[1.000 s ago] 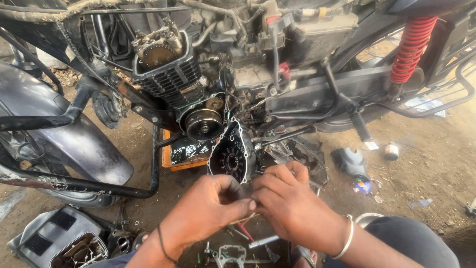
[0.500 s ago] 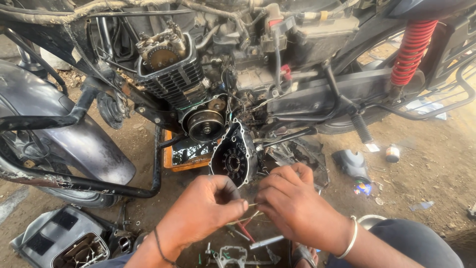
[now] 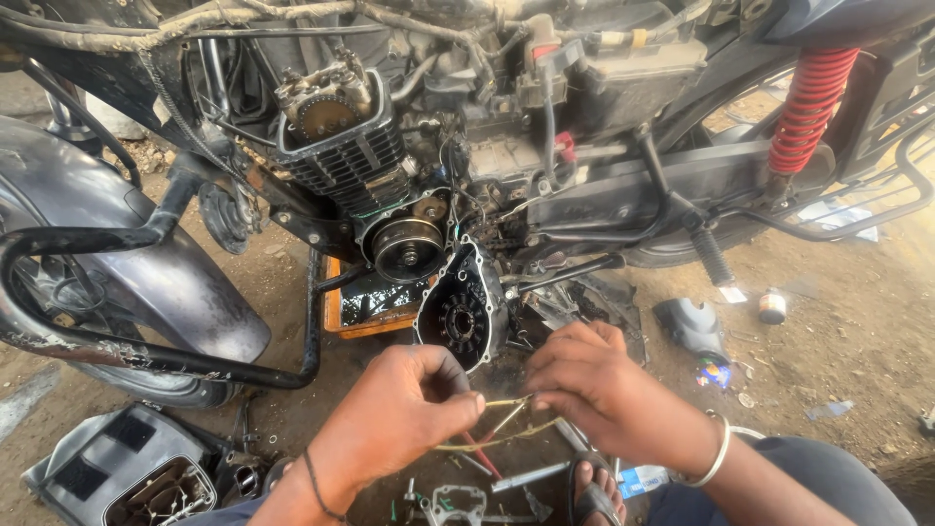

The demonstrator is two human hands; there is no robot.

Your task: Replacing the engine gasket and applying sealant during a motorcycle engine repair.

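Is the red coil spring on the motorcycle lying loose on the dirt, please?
No, the red coil spring sits mounted on the motorcycle's rear frame, above the dirt ground.

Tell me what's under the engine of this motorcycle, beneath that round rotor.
An orange tray sits on the ground under the engine, holding dark liquid. The hanging side cover hides its right end, so what else lies in it cannot be seen.

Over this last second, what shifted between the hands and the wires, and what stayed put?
Little changed. The left hand and right hand keep their pinch on the thin yellowish wires, drawing slightly apart so more wire shows between them. The black round engine side cover and orange oil tray stayed put.
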